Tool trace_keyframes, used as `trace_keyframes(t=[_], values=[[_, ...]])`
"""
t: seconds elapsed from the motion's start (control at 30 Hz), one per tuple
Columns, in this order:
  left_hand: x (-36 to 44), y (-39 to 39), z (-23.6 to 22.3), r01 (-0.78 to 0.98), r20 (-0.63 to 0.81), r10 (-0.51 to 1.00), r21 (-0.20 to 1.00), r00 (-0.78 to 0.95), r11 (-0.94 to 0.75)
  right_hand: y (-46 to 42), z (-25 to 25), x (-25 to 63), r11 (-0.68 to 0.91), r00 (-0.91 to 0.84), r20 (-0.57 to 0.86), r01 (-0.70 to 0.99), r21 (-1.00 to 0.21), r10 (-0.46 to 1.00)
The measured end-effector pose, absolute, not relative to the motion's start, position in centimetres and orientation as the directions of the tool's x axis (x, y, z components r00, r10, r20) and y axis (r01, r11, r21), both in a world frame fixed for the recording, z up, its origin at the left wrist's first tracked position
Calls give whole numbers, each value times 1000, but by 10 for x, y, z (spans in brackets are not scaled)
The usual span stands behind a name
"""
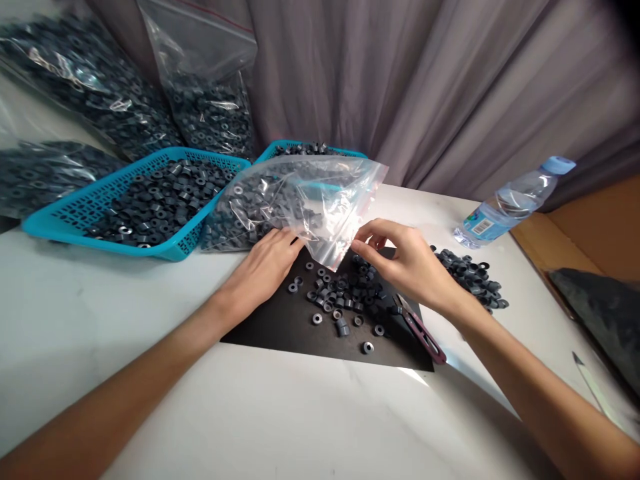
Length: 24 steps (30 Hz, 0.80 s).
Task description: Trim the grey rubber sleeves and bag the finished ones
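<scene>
A clear zip-lock bag (280,193) of small dark grey ring-shaped parts lies tilted on its side, its mouth toward the right. My left hand (265,263) grips the lower near side of the bag, with the fingertips partly hidden by the plastic. At the zip edge, my right hand (395,250) pinches the bag between thumb and fingers. Below the bag, loose grey parts (345,293) are scattered over a black mat (295,330). Thread snips (423,333) with a purple handle lie on the mat's right edge, under my right wrist.
A blue basket (170,252) of grey parts stands left, a second basket (280,143) behind the bag. Full bags (210,107) lean at the back left. To the right are a pile of dark parts (473,277), a water bottle (515,200) and a cardboard box (595,227).
</scene>
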State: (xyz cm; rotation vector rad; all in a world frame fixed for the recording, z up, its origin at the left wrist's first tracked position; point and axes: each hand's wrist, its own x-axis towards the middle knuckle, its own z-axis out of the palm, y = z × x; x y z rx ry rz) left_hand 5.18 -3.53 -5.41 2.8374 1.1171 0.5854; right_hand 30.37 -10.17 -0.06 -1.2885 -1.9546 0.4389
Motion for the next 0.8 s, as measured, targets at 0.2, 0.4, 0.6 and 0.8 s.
trace_keyframes(t=[0.2,0.4,0.6,0.8], values=[[50,-28,-54,641,312,680,232,663,-732,-92,-18,308,428,-233,379,683,-591,895],[62,-31,-34,614,312,743,422,593,-667,-55,-38,310,457,-245,406,667,-589,880],[67,-40,-28,560,263,801,598,538,-573,-17,-42,293,519,-383,357,521,-678,852],[66,-46,-31,491,253,807,684,534,-539,-15,-43,293,522,-515,287,398,-754,808]])
